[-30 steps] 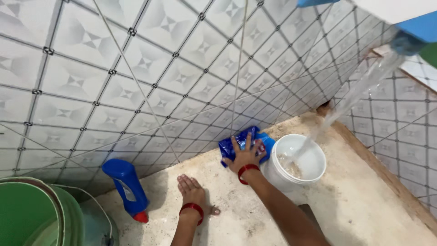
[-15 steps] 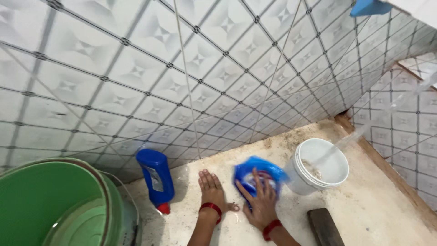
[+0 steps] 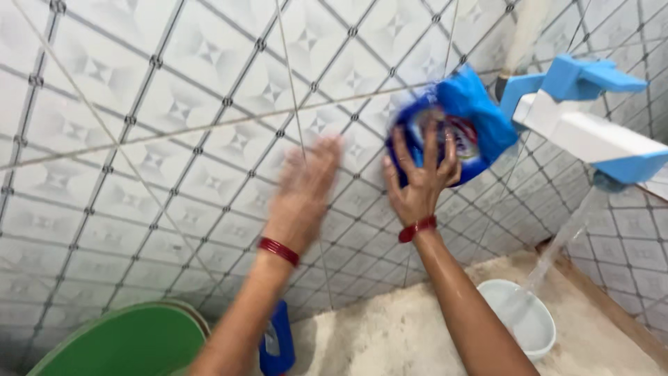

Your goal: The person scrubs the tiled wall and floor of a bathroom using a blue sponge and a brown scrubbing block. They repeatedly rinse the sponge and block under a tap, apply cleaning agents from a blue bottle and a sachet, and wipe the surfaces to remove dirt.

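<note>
Up against the tiled wall (image 3: 160,132), a blue pouch (image 3: 456,125) is held high, close to the upper right of the view. It is a soft plastic packet, crumpled and partly folded, bright blue with a white and red printed patch on its face. Its long axis runs slantwise, from the lower left near the fingers up toward the upper right, where a loose blue flap sticks out toward the tap. The right hand (image 3: 419,182) is clamped on the blue pouch from below, fingers spread up over the printed face and the thumb at the right edge; a red bangle sits on that wrist. The left hand (image 3: 304,188) is raised just beside it, blurred, palm toward the wall, fingers loosely apart and holding nothing; whether it touches the tiles cannot be told. It too wears a red bangle.

Just right of the pouch is a blue and white tap (image 3: 581,118), with water streaming down into a white bucket (image 3: 522,317) on the pale, stained floor (image 3: 390,341). Low between the forearms stands a blue bottle (image 3: 278,345), and a green tub (image 3: 122,341) fills the lower left corner.
</note>
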